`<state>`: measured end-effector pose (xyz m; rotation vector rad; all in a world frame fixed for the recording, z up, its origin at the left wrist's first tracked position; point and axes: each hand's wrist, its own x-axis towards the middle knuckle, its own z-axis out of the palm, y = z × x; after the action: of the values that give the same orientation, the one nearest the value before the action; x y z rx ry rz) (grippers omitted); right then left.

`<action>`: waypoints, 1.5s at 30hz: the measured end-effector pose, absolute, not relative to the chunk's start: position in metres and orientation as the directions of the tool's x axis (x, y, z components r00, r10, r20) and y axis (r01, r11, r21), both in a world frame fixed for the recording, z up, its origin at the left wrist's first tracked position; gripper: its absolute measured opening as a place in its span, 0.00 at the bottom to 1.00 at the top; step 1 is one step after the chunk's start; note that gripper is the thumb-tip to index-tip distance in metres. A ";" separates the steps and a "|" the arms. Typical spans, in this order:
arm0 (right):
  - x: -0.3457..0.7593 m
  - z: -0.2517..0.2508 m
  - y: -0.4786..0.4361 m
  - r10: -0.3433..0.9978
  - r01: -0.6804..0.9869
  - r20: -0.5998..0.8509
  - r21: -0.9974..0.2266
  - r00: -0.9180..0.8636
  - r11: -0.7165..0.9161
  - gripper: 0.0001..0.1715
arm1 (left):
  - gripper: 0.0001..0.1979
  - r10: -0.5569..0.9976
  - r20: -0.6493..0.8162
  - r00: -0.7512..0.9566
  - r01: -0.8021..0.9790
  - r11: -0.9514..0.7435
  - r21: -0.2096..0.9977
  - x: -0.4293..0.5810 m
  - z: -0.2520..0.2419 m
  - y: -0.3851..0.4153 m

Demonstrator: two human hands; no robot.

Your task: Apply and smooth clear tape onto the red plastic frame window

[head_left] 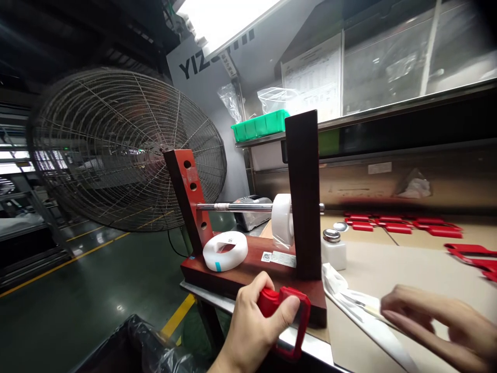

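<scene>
A wide caged fan (132,155) fills the space to the left of and behind the wooden stand (306,207). The counter (368,259) spreads out to the stand's right. The stand itself has two uprights on a long base, joined by a metal rod (250,207). Behind the stand, a green tray (261,127) sits on a shelf.

In front of the stand's base, the left hand (254,326) is curled, thumb against fingers, pinching a red frame (304,324). To the right of the stand, over the counter, the right hand (438,321) is bent around a slim pale-handled tool (373,312).

One white roll (282,220) hangs on the rod against the right upright; another white roll (235,259) lies flat on the base near the left upright. A white cloth (384,339) trails along the counter just right of the base, and a white bottle (334,254) stands behind it.

The red frame hangs steeply downward close by the base's near right corner, while the tool slants from the right hand back toward the stand. Frame and tool are apart; the tool's tip is nearer the stand than the hand behind it.

Fingers cover part of the frame. The right hand is blurred and its wrist runs off the edge. Whether the tip touches the cloth, I cannot tell.
</scene>
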<state>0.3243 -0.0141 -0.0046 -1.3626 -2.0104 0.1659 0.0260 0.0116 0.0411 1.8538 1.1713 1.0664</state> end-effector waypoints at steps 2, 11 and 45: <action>0.296 0.010 -0.020 0.928 0.639 0.300 -0.674 -0.220 0.369 0.19 | 0.23 0.913 0.295 0.282 0.370 -0.387 0.845 0.028 0.042 0.007; 0.226 0.051 -0.023 0.919 0.220 0.059 -0.963 -0.389 0.155 0.25 | 0.23 0.893 0.329 0.305 0.378 -0.431 0.819 0.031 0.044 -0.009; 0.197 0.035 0.025 0.935 0.299 0.349 -0.888 -0.059 0.350 0.22 | 0.10 0.918 0.397 0.023 0.492 -0.356 0.795 0.011 0.051 0.026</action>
<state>0.1972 0.0252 0.0354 -1.1434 -1.5822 0.7735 0.0111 0.0257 0.0509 1.8672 1.4316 1.2868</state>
